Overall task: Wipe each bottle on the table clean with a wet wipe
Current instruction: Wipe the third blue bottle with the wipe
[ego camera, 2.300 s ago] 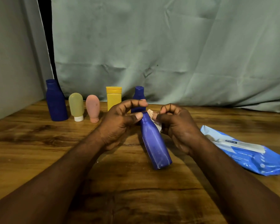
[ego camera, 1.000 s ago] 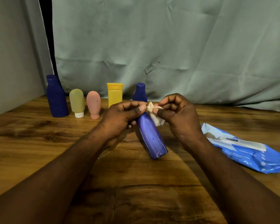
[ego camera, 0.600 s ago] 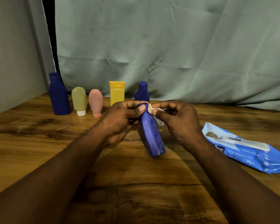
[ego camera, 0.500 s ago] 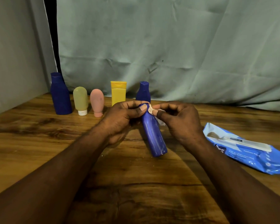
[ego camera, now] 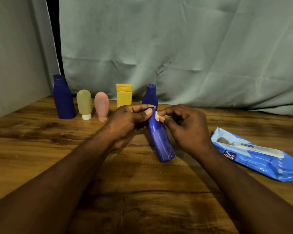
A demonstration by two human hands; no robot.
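Grey-green cloth backdrop (ego camera: 176,48) across the far side, wooden table (ego camera: 41,149) below it. Blue wet wipe pack (ego camera: 254,156) lies flat on the table at the right, well apart from the bottles, flap on top. Left hand (ego camera: 127,124) at centre, fingers and thumb curled and clamped on the cap end of the held blue bottle (ego camera: 161,142). Right hand (ego camera: 188,127) just right of it, thumb and fingertips pinched together on a small crumpled wet wipe (ego camera: 157,116), pressing it on the bottle's neck. Held blue bottle sits between the two hands at table centre, tilted, cap far, base near; cannot tell if the base touches the table. Row standing upright along the far edge, left to right: tall dark blue bottle (ego camera: 63,98), green tube (ego camera: 84,103) on a white cap, pink tube (ego camera: 101,105) cap down, yellow tube (ego camera: 124,96), small blue bottle (ego camera: 150,95) partly hidden behind the left hand's fingers.
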